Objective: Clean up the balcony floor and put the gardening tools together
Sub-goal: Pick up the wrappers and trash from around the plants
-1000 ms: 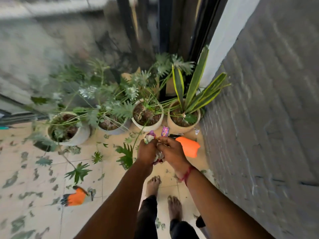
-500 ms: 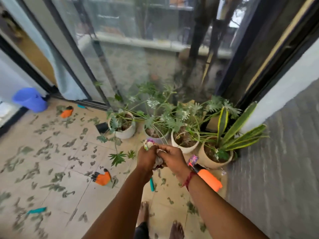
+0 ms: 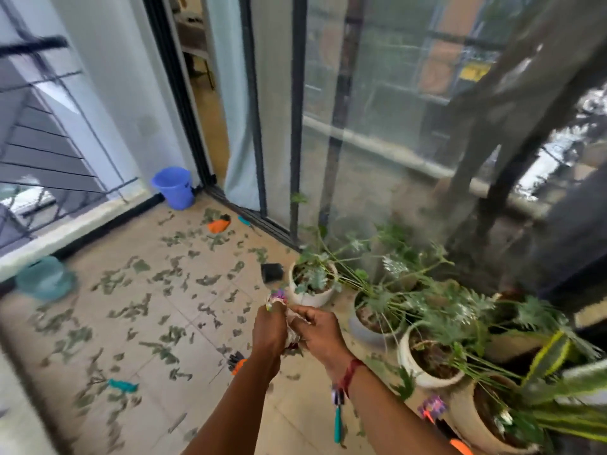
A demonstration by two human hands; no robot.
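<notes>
Near edge: a teal-handled tool (image 3: 337, 421) is seen on the tiles under the right forearm, and a purple wrapper (image 3: 432, 405) lies just beside the nearest pot (image 3: 466, 421). A wad of wrappers (image 3: 293, 338) is held mid-air between both hands. The left hand (image 3: 269, 330) is curled round it and the right hand (image 3: 317, 334) is pinching its side. An orange glove (image 3: 237, 362) lies under the left wrist, with a teal tool (image 3: 122, 385) further left. Cut leaves (image 3: 131, 310) are scattered over the floor. Far: a second glove (image 3: 219, 224) and a bucket (image 3: 172, 187) by the door. Risk: the wad looks loosely packed, so scraps could be dropped if either grip is eased. The tools are well apart, so one could be missed or stepped on.
</notes>
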